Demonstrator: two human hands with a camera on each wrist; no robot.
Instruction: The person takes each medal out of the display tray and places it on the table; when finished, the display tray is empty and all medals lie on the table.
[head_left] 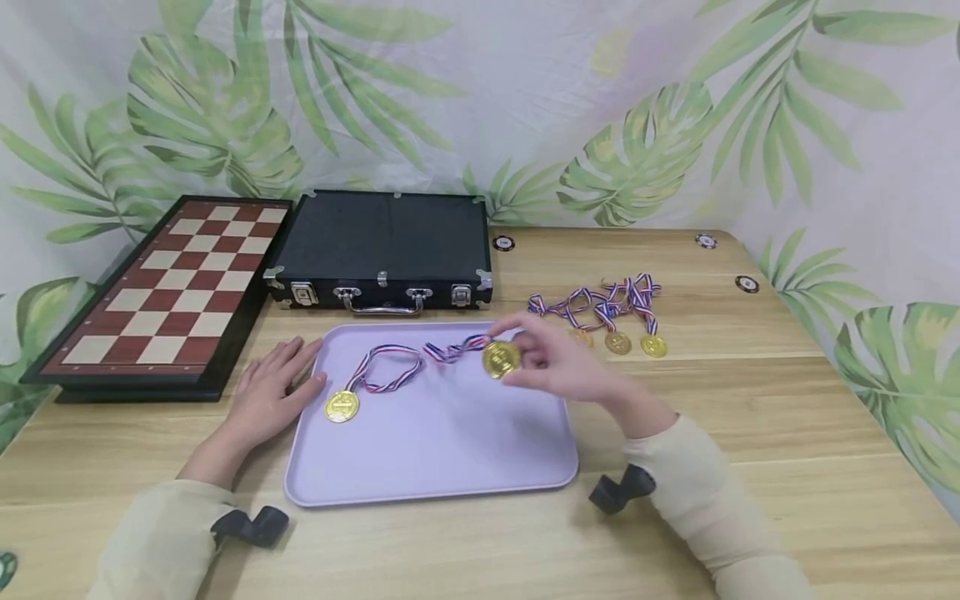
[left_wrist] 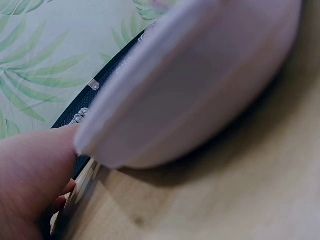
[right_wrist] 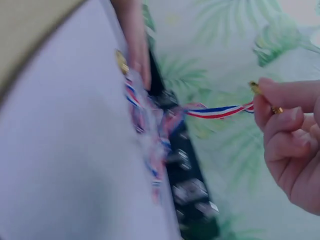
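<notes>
My right hand pinches a gold medal over the right part of a lilac tray. Its red, white and blue ribbon trails leftward over the tray; in the right wrist view a stretch of that ribbon hangs from the fingers. On the tray's left side lies another gold medal, its ribbon looped behind it. My left hand lies palm down at the tray's left edge, fingers extended on the table and thumb at the rim. In the left wrist view the tray wall fills much of the picture.
Three more medals with tangled ribbons lie right of the tray. Behind it stands a closed black case with metal latches; a chessboard is at the left. Poker chips dot the back and right of the wooden table.
</notes>
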